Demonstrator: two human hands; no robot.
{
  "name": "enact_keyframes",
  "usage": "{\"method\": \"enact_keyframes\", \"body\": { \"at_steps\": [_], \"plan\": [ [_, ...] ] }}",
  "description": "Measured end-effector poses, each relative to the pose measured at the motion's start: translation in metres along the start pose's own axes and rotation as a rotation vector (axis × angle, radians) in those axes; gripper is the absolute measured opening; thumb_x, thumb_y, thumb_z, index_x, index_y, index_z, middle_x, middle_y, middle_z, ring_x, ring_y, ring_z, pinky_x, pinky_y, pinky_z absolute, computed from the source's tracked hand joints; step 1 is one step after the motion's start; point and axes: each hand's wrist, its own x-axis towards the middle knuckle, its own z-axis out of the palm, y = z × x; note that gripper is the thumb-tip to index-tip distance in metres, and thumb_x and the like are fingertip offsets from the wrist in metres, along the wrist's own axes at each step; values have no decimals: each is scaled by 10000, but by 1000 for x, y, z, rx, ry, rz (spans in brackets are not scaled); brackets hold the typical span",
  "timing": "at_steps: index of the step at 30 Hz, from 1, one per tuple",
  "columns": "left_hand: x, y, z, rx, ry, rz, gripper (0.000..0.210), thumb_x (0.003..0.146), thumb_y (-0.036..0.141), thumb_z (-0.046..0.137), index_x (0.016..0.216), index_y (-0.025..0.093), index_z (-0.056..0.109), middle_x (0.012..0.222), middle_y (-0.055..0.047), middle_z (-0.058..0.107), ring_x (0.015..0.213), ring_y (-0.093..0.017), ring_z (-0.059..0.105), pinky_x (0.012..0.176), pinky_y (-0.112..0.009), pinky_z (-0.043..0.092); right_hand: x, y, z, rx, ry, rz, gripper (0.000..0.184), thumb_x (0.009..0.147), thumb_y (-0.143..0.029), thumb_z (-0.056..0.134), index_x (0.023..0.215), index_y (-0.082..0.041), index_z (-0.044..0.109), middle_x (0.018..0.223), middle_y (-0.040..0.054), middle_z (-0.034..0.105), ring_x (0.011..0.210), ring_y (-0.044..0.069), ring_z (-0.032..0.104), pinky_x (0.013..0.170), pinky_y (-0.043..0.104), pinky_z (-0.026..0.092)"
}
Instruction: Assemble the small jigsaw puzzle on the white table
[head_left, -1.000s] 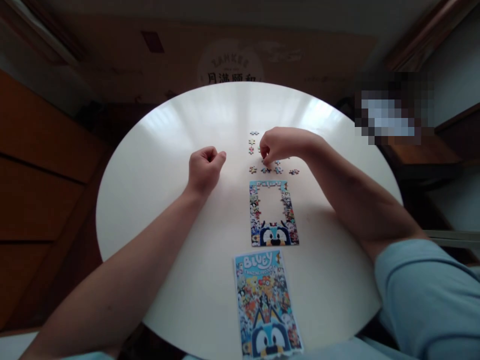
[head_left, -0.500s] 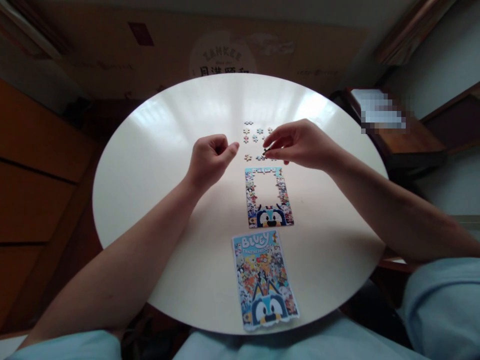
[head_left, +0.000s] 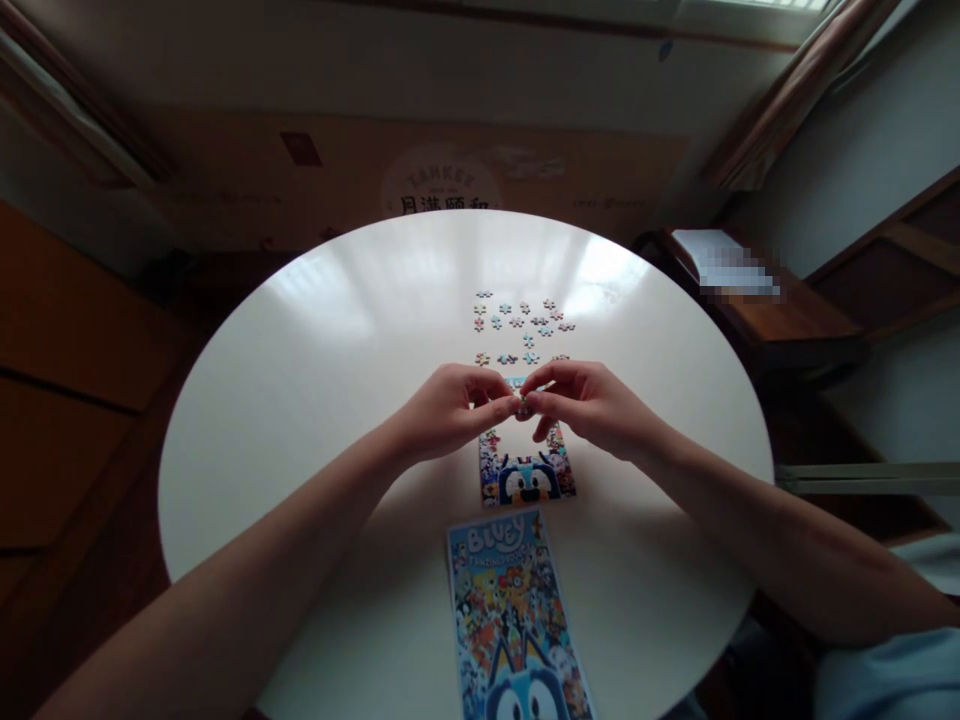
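Observation:
My left hand (head_left: pixel 456 412) and my right hand (head_left: pixel 589 405) meet above the partly assembled jigsaw puzzle (head_left: pixel 529 484), fingertips pinched together on one small puzzle piece (head_left: pixel 524 404). Most of that piece is covered by the fingers. Below them, the puzzle is a border of joined pieces round an open middle, with a blue dog's face along its near side. Its upper part is largely hidden by my hands. Closer to me lies a printed picture (head_left: pixel 504 600) headed "BLUEY", its near end cut off by the view's lower edge.
Several loose puzzle pieces (head_left: pixel 517 322) are spread in rough rows beyond my hands. Everything lies on a white oval table (head_left: pixel 300 420). A wooden side table (head_left: pixel 787 315) with papers stands past it at the right, and a wall with printed lettering rises behind.
My right hand has brought the puzzle piece from the loose pieces toward me, over the puzzle. My left hand has moved right and now touches the piece too. The view has tilted up.

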Motion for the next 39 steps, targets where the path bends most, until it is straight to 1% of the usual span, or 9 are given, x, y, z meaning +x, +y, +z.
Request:
{"method": "enact_keyframes", "body": {
  "at_steps": [5,8,12,14,16,26,29,34,39],
  "plan": [
    [0,2,-2,-57,-59,-31,214,859,327,641,764,156,726,569,10,593,542,-99,513,485,-203,394,-2,4,1,-39,-18,-43,265,887,-390,727,975,-142,698,863,64,761,694,148,737,634,273,617],
    [1,2,-3,-73,-64,-55,200,852,312,641,766,153,727,566,12,594,529,-96,509,475,-202,393,-6,4,-1,-185,40,-110,236,914,-366,694,1022,-156,710,879,58,762,707,140,732,652,269,616],
    [1,3,-2,-115,-71,-96,212,853,325,641,759,154,724,541,22,570,493,-90,490,460,-204,383,-10,0,-6,-514,130,-423,117,904,-302,721,952,-199,750,922,49,764,787,147,723,628,254,583],
    [1,3,-2,-137,-90,-106,212,849,328,646,757,154,725,528,30,552,482,-90,486,459,-206,380,-11,-1,-9,-613,68,-583,89,930,-277,701,930,-211,761,963,49,771,829,147,727,662,264,590],
    [2,3,-1,-139,-112,-101,211,844,329,655,757,152,732,531,28,553,492,-91,488,465,-207,378,-11,-1,-11,-679,11,-658,99,955,-264,679,964,-224,769,993,46,776,878,148,733,730,285,604],
    [2,2,1,-157,-159,-107,229,845,359,668,776,157,752,594,-6,621,566,-122,537,538,-238,423,-17,-2,-10,-782,-6,-595,151,969,-320,660,1021,-252,785,1039,50,783,953,187,742,807,342,616],
    [0,1,-2,26,-162,-58,221,875,353,641,791,177,746,651,-16,660,592,-131,559,562,-250,414,-17,-2,-12,-772,-31,-518,152,970,-308,651,1002,-247,787,1018,38,789,883,169,743,753,306,601],
    [-5,2,-6,525,-126,125,280,832,298,713,595,194,606,603,17,571,531,-109,433,523,-284,266,-14,2,-17,-878,-190,-341,113,936,-270,686,934,-247,796,942,10,787,811,151,714,729,277,537],
    [-6,-1,0,569,-191,137,322,783,267,758,557,193,541,593,28,539,526,-109,390,521,-298,234,-14,6,-13,-983,-242,-322,154,949,-254,649,920,-274,800,954,0,787,858,170,688,736,287,496]
  ]
}}
